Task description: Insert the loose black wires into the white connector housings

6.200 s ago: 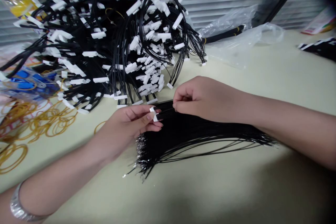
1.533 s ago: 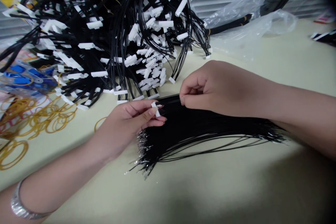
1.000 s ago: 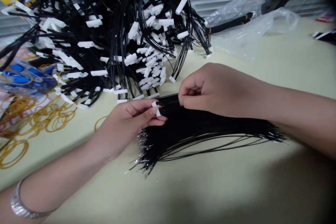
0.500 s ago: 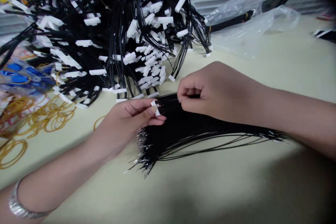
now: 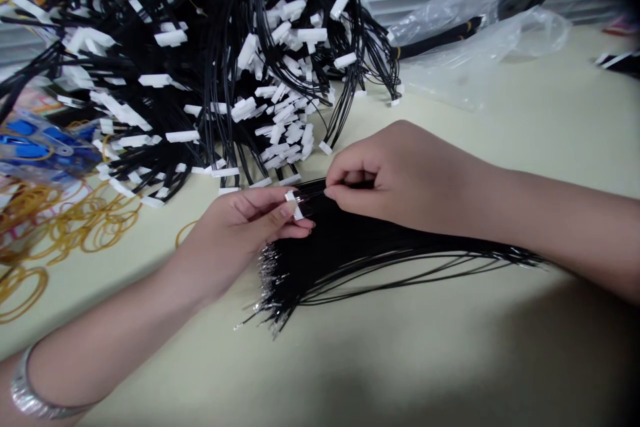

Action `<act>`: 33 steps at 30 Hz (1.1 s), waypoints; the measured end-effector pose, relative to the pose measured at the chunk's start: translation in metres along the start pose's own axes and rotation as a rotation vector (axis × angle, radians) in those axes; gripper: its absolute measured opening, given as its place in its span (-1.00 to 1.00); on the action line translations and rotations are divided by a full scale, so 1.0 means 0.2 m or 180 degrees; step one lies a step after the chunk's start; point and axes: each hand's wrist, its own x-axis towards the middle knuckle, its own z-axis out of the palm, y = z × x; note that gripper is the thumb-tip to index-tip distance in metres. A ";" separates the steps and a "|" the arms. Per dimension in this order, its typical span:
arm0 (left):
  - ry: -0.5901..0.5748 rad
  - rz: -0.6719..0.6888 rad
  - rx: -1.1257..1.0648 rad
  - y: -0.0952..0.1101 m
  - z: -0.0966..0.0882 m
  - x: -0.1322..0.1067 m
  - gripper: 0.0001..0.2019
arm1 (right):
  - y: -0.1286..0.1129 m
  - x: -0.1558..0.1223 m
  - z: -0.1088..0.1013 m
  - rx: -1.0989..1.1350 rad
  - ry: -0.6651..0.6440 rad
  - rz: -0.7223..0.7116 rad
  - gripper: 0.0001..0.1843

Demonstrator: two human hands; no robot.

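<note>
Between the thumb and fingers of my left hand is a small white connector housing, its wire side turned to the right. My right hand is closed in a pinch just right of the connector, on a thin black wire that runs toward it. Whether the wire's tip sits inside the housing is too small to tell. Beneath both hands lies a thick bundle of black wires, with bare silvery metal terminals at its left end. Some of the bundle is hidden by my hands.
A large heap of black wire harnesses with white connectors fills the back left. Yellow rubber bands and a clear bag with blue items lie at left. A clear plastic bag with a tied black bundle is at back right.
My right hand has moved slightly left, closer to the connector, and the wire now shows ahead of its fingertips. My left hand keeps its grip on the connector.
</note>
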 end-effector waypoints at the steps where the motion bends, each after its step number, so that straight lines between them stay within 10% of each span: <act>1: 0.0018 -0.0013 -0.0004 0.00 0.00 0.00 -0.83 | 0.00 0.00 0.00 0.0017 -0.0003 0.0027 -0.79; 33: -0.0035 0.0090 0.0324 -0.02 -0.01 0.00 -0.83 | 0.01 -0.01 0.05 0.0371 0.0123 -0.0149 -0.73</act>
